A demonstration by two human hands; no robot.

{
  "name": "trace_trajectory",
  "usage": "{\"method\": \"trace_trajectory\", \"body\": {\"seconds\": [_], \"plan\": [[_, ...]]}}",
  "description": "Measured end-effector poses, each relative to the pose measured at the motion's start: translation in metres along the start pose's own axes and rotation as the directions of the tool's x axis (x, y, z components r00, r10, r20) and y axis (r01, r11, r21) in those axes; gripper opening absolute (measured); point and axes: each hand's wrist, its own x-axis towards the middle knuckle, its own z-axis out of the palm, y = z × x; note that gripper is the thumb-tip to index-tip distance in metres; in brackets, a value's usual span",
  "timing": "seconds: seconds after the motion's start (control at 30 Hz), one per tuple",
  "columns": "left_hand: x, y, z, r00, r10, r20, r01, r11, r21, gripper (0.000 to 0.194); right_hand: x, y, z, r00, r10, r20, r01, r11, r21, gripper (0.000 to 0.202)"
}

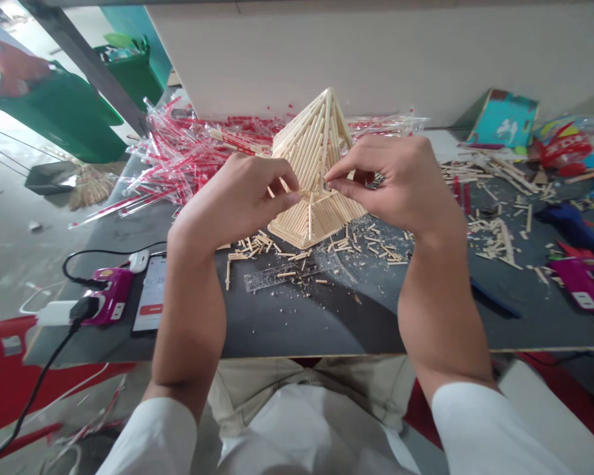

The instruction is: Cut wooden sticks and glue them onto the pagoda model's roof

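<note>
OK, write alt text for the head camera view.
A person's left hand and right hand are at a pointed model of pale sticks on a dark table. Short stick pieces and a clear ruler lie in front; red-and-clear wrappers are heaped behind and leftward.

On the table (307,326) before you, the stick model (309,218) stands near the middle, between your left hand (242,194) and right hand (400,181). Behind it is the panel (376,59); wrappers (173,161) spread behind and to its left. Short sticks (257,245) lie around its near side, with the ruler (270,276) on your side of them. At your near left lies the phone (148,297), right of a power strip (109,297). Loose sticks (509,173) lie to the right, a card (507,119) at far right, a second power strip (580,284) at near right. Left of the table, on the floor, are two bins (74,115), with a broom (93,185) nearer.
</note>
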Motion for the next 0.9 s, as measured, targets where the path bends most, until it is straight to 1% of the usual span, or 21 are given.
{"method": "trace_trajectory", "body": {"seconds": [0.07,0.17,0.3,0.4,0.6,0.9], "plan": [[0.0000,-0.0003,0.0002,1.000,0.009,0.001,-0.009,1.000,0.024,0.019,-0.0006,-0.0013,-0.0003,1.000,0.012,0.010,-0.012,1.000,0.006,0.012],[-0.0003,0.0002,-0.0003,1.000,0.020,0.013,-0.021,0.997,0.070,0.019,-0.0025,-0.0018,-0.0011,0.995,0.094,0.019,-0.094,0.995,0.017,0.010],[-0.0009,0.0014,-0.0018,1.000,0.022,0.022,-0.024,0.996,0.085,0.020,-0.0044,-0.0007,-0.0020,0.990,0.136,0.038,-0.138,0.990,0.040,0.018],[-0.0009,0.0010,-0.0022,1.000,0.021,0.020,-0.023,0.996,0.087,0.020,-0.0041,0.0000,-0.0013,0.990,0.134,0.045,-0.136,0.990,0.036,0.020],[0.0000,0.0001,-0.0025,0.998,0.023,0.061,-0.030,0.993,0.111,0.021,-0.0023,0.0008,0.0012,0.992,0.114,0.054,-0.114,0.993,0.003,0.011],[-0.0003,-0.0006,-0.0017,0.998,0.022,0.054,-0.027,0.994,0.103,0.020,-0.0013,-0.0006,0.0022,0.994,0.092,0.061,-0.091,0.996,-0.014,0.006]]}}
